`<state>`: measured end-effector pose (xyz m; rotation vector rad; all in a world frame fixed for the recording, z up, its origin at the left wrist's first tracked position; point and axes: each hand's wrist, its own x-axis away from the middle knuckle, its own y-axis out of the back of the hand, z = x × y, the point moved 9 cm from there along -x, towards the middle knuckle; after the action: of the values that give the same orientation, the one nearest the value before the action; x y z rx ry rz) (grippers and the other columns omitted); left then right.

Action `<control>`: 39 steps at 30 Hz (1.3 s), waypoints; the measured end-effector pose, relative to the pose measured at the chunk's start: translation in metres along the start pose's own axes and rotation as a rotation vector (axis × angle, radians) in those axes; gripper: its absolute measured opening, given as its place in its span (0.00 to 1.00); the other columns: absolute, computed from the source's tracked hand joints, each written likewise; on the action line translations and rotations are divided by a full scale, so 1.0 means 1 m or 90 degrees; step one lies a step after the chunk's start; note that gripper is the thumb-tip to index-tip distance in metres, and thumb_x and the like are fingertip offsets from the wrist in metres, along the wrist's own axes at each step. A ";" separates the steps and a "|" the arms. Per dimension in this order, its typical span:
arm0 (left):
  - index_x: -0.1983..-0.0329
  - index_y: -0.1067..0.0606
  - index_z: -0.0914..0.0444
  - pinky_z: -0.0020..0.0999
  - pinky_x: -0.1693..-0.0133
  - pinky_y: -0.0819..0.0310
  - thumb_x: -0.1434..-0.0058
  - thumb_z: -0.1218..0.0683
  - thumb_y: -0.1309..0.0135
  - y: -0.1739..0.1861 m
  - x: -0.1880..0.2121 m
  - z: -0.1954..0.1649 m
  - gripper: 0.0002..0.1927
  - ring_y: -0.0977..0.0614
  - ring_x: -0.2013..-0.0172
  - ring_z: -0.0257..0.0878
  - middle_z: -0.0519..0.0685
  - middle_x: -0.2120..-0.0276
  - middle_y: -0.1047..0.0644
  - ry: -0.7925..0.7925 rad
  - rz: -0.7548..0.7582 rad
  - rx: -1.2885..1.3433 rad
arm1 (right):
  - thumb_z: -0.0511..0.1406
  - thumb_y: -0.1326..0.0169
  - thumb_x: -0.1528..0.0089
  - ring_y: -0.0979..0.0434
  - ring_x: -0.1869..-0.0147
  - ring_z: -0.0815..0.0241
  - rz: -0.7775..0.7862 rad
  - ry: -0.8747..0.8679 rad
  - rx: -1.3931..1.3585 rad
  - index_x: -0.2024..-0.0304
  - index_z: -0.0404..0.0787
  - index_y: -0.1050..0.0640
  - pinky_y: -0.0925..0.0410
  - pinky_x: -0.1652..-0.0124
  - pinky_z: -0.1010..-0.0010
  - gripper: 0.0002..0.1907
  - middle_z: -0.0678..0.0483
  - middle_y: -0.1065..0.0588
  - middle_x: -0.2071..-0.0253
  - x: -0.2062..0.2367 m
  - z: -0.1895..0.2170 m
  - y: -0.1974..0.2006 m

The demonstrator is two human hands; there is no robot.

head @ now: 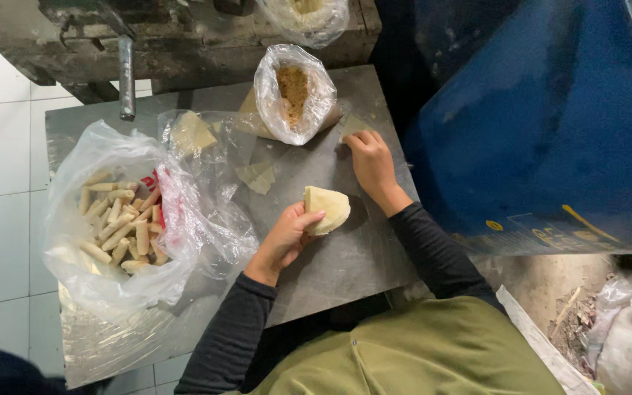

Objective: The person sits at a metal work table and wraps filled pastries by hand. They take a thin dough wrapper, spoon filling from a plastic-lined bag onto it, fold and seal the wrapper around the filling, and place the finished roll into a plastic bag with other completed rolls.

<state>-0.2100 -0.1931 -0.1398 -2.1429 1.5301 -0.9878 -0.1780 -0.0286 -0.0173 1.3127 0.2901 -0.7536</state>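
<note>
My left hand (284,238) holds a pale folded dough wrapper (328,207) just above the grey metal table (345,263). My right hand (371,162) lies flat on the table, fingertips on a thin pale wrapper sheet (352,126) near the far edge. A clear plastic bag of brownish filling (294,93) stands open just left of that hand. More loose wrapper pieces (257,176) lie between the bags.
A large clear bag with several finished pale rolls (122,223) sits at the table's left. A wrapper stack lies under plastic (192,134). A blue barrel (550,117) stands close on the right. A dark worn bench (177,36) with a metal handle (126,77) stands beyond.
</note>
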 end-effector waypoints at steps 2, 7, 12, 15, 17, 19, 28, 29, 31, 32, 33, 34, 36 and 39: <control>0.44 0.25 0.64 0.28 0.56 0.23 0.33 0.54 0.46 0.000 0.001 0.000 0.16 0.18 0.59 0.31 0.45 0.54 0.18 -0.001 0.004 -0.005 | 0.26 0.46 0.42 0.24 0.51 0.45 -0.001 -0.005 -0.003 0.58 0.39 0.19 0.29 0.52 0.59 0.11 0.49 0.22 0.58 0.000 -0.001 0.000; 0.41 0.27 0.64 0.30 0.54 0.22 0.29 0.46 0.51 0.000 0.001 0.000 0.21 0.18 0.56 0.33 0.47 0.52 0.19 -0.009 0.008 0.047 | 0.30 0.40 0.39 0.22 0.54 0.52 0.070 -0.104 -0.206 0.52 0.38 0.21 0.29 0.55 0.64 0.12 0.50 0.23 0.57 -0.006 0.000 0.014; 0.36 0.31 0.66 0.35 0.46 0.23 0.30 0.32 0.64 -0.012 0.002 -0.008 0.37 0.18 0.48 0.38 0.51 0.46 0.20 -0.029 0.104 0.160 | 0.31 0.35 0.46 0.23 0.58 0.55 0.332 -0.015 -0.430 0.55 0.38 0.20 0.29 0.59 0.66 0.17 0.51 0.22 0.58 0.012 0.055 0.030; 0.33 0.33 0.69 0.34 0.41 0.26 0.29 0.30 0.66 -0.017 0.005 -0.009 0.42 0.19 0.44 0.39 0.53 0.43 0.22 -0.029 0.137 0.160 | 0.31 0.35 0.46 0.21 0.59 0.56 0.465 0.018 -0.449 0.57 0.39 0.19 0.28 0.60 0.67 0.14 0.52 0.23 0.59 0.029 0.080 0.027; 0.33 0.33 0.69 0.34 0.42 0.25 0.30 0.29 0.65 -0.016 0.006 -0.006 0.42 0.19 0.45 0.38 0.53 0.43 0.22 -0.017 0.116 0.143 | 0.31 0.37 0.42 0.21 0.59 0.57 0.467 -0.004 -0.417 0.58 0.40 0.18 0.28 0.61 0.67 0.10 0.52 0.23 0.59 0.031 0.080 0.026; 0.34 0.33 0.69 0.34 0.44 0.24 0.31 0.30 0.63 -0.017 0.007 -0.007 0.42 0.19 0.46 0.38 0.53 0.43 0.23 -0.017 0.109 0.129 | 0.31 0.37 0.41 0.20 0.58 0.56 0.444 -0.012 -0.424 0.59 0.39 0.17 0.28 0.59 0.67 0.07 0.53 0.22 0.59 0.031 0.080 0.029; 0.36 0.31 0.69 0.32 0.46 0.23 0.32 0.39 0.48 -0.022 0.015 -0.011 0.33 0.19 0.49 0.37 0.51 0.47 0.22 -0.036 0.143 0.089 | 0.32 0.39 0.39 0.20 0.58 0.59 0.433 -0.055 -0.472 0.59 0.37 0.17 0.28 0.58 0.70 0.07 0.53 0.20 0.60 0.037 0.066 0.026; 0.37 0.31 0.68 0.30 0.46 0.23 0.33 0.43 0.45 -0.022 0.014 -0.009 0.30 0.19 0.49 0.35 0.49 0.47 0.22 -0.032 0.148 0.062 | 0.31 0.40 0.39 0.20 0.58 0.60 0.434 -0.062 -0.488 0.58 0.37 0.17 0.28 0.58 0.70 0.07 0.53 0.20 0.59 0.038 0.064 0.025; 0.38 0.30 0.67 0.28 0.49 0.25 0.34 0.50 0.42 -0.021 0.012 -0.006 0.26 0.21 0.51 0.32 0.47 0.49 0.23 -0.031 0.151 0.025 | 0.31 0.38 0.40 0.20 0.58 0.61 0.439 -0.062 -0.480 0.59 0.37 0.17 0.29 0.58 0.71 0.07 0.54 0.20 0.60 0.042 0.059 0.022; 0.38 0.30 0.68 0.27 0.51 0.26 0.34 0.54 0.41 -0.020 0.012 -0.005 0.24 0.22 0.53 0.31 0.46 0.50 0.23 -0.034 0.149 0.014 | 0.31 0.38 0.40 0.20 0.59 0.61 0.442 -0.062 -0.477 0.60 0.37 0.16 0.29 0.58 0.71 0.07 0.54 0.20 0.61 0.044 0.057 0.021; 0.39 0.30 0.68 0.26 0.53 0.27 0.34 0.58 0.39 -0.019 0.011 -0.005 0.22 0.23 0.54 0.30 0.46 0.51 0.24 -0.037 0.146 0.002 | 0.31 0.38 0.40 0.21 0.58 0.62 0.451 -0.080 -0.495 0.60 0.37 0.17 0.29 0.58 0.71 0.06 0.54 0.21 0.61 0.046 0.054 0.018; 0.40 0.30 0.68 0.26 0.53 0.26 0.36 0.59 0.40 -0.019 0.011 -0.004 0.22 0.22 0.54 0.30 0.46 0.51 0.23 -0.038 0.150 0.005 | 0.30 0.39 0.39 0.21 0.58 0.63 0.460 -0.098 -0.513 0.59 0.36 0.17 0.29 0.57 0.71 0.06 0.54 0.21 0.61 0.048 0.051 0.015; 0.41 0.29 0.68 0.26 0.51 0.25 0.41 0.62 0.41 -0.020 0.011 -0.005 0.23 0.21 0.54 0.30 0.46 0.51 0.23 -0.040 0.157 0.011 | 0.30 0.39 0.38 0.22 0.58 0.65 0.476 -0.142 -0.551 0.59 0.36 0.17 0.29 0.57 0.72 0.06 0.55 0.21 0.61 0.051 0.046 0.011; 0.39 0.31 0.66 0.25 0.51 0.26 0.38 0.58 0.39 -0.022 0.014 -0.006 0.25 0.23 0.53 0.28 0.44 0.50 0.24 -0.040 0.166 -0.043 | 0.30 0.40 0.37 0.23 0.59 0.67 0.481 -0.188 -0.593 0.59 0.36 0.18 0.29 0.58 0.74 0.05 0.55 0.22 0.61 0.052 0.044 0.009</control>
<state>-0.1965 -0.1964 -0.1167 -1.9329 1.7783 -0.7830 -0.1438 -0.0869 -0.0297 0.3412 -0.1079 -0.0977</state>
